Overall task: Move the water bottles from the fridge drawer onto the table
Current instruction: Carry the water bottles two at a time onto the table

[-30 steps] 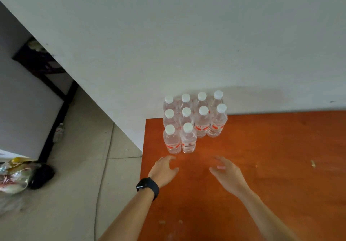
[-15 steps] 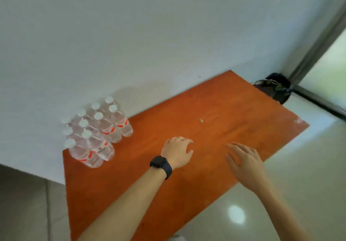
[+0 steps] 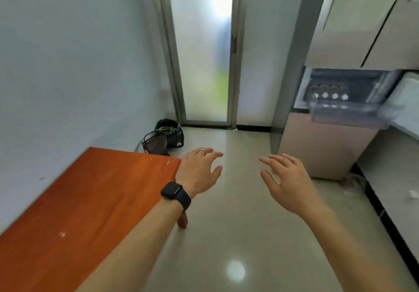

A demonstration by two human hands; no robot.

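Bottles in the fridge drawer show white caps, labels blurred.

Frosted glass door straight ahead w/ bright light coming thru. Couple of dark bags on the floor in the corner, right by the white wall and just left of the door, sth green poking out the back one. Floor's glossy beige tile w/ a round light glare. Black baseboard runs along the right side, small white scrap near it
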